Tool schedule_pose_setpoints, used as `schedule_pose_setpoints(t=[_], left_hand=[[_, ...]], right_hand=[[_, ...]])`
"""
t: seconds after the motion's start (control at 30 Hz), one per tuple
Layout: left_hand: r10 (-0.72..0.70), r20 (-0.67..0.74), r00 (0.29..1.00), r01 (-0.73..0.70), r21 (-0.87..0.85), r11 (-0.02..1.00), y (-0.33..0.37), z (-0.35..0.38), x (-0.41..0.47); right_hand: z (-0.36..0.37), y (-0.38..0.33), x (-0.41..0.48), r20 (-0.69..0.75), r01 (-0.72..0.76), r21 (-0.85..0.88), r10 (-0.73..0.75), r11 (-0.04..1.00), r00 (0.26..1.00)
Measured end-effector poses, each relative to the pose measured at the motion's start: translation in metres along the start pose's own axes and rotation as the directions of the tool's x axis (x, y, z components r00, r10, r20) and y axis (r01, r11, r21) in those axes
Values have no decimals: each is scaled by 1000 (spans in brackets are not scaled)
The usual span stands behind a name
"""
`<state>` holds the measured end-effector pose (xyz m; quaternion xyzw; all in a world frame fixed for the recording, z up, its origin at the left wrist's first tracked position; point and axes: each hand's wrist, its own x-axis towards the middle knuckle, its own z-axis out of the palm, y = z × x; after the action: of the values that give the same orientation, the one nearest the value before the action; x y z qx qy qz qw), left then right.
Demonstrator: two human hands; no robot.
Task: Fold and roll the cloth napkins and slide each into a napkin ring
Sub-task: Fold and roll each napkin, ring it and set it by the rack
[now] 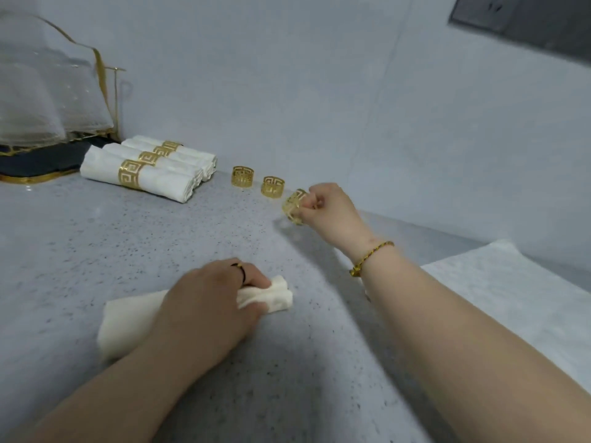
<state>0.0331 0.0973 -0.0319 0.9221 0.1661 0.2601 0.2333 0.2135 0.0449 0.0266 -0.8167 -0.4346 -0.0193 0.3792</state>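
Observation:
A rolled white napkin (pixel 128 318) lies on the speckled grey counter (pixel 96 238) in the near middle. My left hand (pixel 208 302) grips it near its right end, which pokes out past my fingers. Farther back, my right hand (pixel 329 212) pinches a gold napkin ring (pixel 292 207) and holds it tilted just above the counter. Two more gold rings (pixel 243 176) (pixel 272 186) stand upright in a row to its left. At the back left lie several finished napkin rolls (pixel 150 174), each with a gold ring around its middle.
A stack of folded clear and white cloths on a dark, gold-rimmed tray (pixel 35 174) fills the far left corner. A white cloth (pixel 511 292) lies flat at the right, beyond my right forearm. A grey wall rises behind the counter.

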Motion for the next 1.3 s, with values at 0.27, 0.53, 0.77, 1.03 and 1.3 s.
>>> schedule_pose_setpoints(t=[0.27,0.53,0.77,1.03,1.3], left_hand=[[-57,-7,998,57,-18,998,13,-5,-6],[-152,-55,987,143,-145,979,37,-16,-22],[-181,-34,983,126,-592,796,76,-11,-35],[-171,44,984,150,-722,675,82,-9,-36],[-55,118,991,124,-724,678,82,-4,-38]], right_hand=[[-33,-14,-164,84,-280,298,267,913,960],[-31,-27,-210,-86,-209,505,289,838,953],[-43,-23,-211,-111,-113,715,272,690,956],[-47,-27,-212,-33,-79,806,177,587,984],[-42,-24,-213,-37,-59,743,129,666,991]])
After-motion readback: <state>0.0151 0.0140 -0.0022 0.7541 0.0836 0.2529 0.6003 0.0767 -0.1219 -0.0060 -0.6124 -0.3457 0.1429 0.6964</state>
